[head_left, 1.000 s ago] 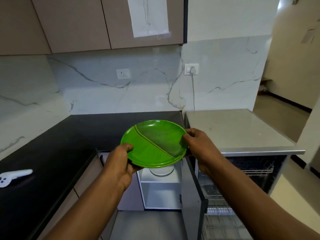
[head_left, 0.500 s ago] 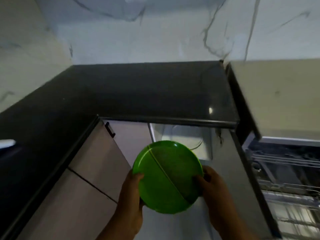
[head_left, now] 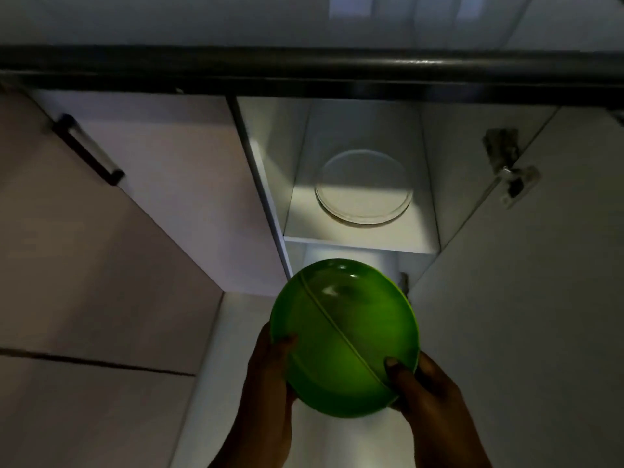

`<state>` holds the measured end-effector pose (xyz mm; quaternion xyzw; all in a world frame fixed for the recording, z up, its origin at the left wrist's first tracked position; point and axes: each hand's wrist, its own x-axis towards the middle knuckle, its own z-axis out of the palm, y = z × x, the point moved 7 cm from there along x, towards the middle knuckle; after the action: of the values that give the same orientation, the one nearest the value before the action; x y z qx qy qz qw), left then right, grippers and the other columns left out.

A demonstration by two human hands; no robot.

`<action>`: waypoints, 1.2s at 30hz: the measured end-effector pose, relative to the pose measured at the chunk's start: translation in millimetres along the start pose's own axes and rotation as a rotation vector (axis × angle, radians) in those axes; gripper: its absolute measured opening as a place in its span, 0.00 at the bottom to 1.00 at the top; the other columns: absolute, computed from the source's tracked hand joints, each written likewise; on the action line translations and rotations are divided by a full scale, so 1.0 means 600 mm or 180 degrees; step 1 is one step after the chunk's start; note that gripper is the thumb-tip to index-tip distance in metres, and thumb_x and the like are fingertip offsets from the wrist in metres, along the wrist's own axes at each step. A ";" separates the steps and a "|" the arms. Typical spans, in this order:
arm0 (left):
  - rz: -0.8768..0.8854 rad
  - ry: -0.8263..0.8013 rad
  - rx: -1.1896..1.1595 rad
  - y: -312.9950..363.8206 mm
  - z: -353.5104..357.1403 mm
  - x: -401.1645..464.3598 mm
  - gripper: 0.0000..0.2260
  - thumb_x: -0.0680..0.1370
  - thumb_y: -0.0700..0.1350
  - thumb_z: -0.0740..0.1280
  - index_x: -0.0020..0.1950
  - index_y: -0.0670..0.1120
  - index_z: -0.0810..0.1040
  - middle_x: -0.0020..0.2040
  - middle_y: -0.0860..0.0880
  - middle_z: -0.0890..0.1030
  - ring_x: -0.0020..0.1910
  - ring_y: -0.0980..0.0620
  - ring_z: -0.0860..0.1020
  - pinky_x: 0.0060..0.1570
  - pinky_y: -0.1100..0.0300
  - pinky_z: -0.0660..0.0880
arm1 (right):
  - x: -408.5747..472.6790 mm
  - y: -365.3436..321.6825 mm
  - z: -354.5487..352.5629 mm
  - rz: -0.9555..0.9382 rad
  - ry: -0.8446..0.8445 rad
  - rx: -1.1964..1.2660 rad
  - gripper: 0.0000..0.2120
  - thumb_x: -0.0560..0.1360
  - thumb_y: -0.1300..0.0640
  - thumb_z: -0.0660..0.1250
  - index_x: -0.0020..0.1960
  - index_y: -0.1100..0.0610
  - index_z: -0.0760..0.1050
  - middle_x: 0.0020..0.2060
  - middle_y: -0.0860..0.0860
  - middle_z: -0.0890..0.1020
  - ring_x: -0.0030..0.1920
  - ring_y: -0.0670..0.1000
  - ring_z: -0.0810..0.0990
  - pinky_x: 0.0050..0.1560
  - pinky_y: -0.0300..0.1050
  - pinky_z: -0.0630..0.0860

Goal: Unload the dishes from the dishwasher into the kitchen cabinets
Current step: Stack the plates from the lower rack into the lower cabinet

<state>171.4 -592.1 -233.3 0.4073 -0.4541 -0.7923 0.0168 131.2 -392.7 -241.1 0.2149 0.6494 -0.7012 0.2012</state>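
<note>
Both hands on the green plate (head_left: 344, 336): my left hand (head_left: 270, 373) grips its left rim, right hand (head_left: 422, 390) its near-right rim. Plate is in the air, short of the open cabinet (head_left: 429, 184). Glass plate (head_left: 364, 189) already shelved ahead, above my hands. Green one not yet placed; dishwasher out of view.

View: a single head-worn camera, wide-angle, with straight edges bowed toward the frame's borders.
Facing: forward and steeply down, past the dark bench (head_left: 304, 67) edge into an open lower cabinet (head_left: 435, 184).
Nearness: close; both hands and the plate (head_left: 344, 336) fill the lower centre, the shelf (head_left: 358, 244) just beyond.
Framing: cabinet door (head_left: 526, 298) at right, closed fronts with a black handle (head_left: 88, 151) at left.
Shared ground: none; one view only.
</note>
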 end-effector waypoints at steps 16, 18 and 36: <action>0.0173 -0.0221 0.2033 0.152 0.184 0.356 0.12 0.77 0.38 0.66 0.60 0.39 0.73 0.55 0.39 0.79 0.37 0.50 0.79 0.24 0.64 0.76 | 0.351 -0.225 0.072 -0.1120 0.0918 -0.1569 0.17 0.68 0.65 0.71 0.54 0.63 0.69 0.38 0.51 0.73 0.39 0.53 0.74 0.35 0.44 0.71; 0.0349 -0.0260 0.2068 0.167 0.203 0.398 0.17 0.77 0.39 0.67 0.64 0.38 0.72 0.56 0.39 0.78 0.40 0.47 0.80 0.30 0.62 0.80 | 0.393 -0.242 0.088 -0.1296 0.0910 -0.1891 0.19 0.68 0.65 0.71 0.56 0.64 0.69 0.43 0.57 0.76 0.44 0.56 0.75 0.43 0.50 0.75; 0.1553 -0.0253 0.3466 0.198 0.234 0.452 0.12 0.76 0.39 0.65 0.59 0.40 0.78 0.56 0.39 0.80 0.55 0.41 0.79 0.58 0.48 0.76 | 0.506 -0.249 0.095 -0.1148 0.0934 -0.1709 0.22 0.59 0.66 0.77 0.52 0.64 0.78 0.51 0.60 0.81 0.54 0.61 0.78 0.52 0.58 0.78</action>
<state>-143.1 -670.3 -281.3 0.2112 -0.8755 -0.4335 -0.0300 -206.0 -439.2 -285.0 0.1347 0.8600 -0.4914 0.0281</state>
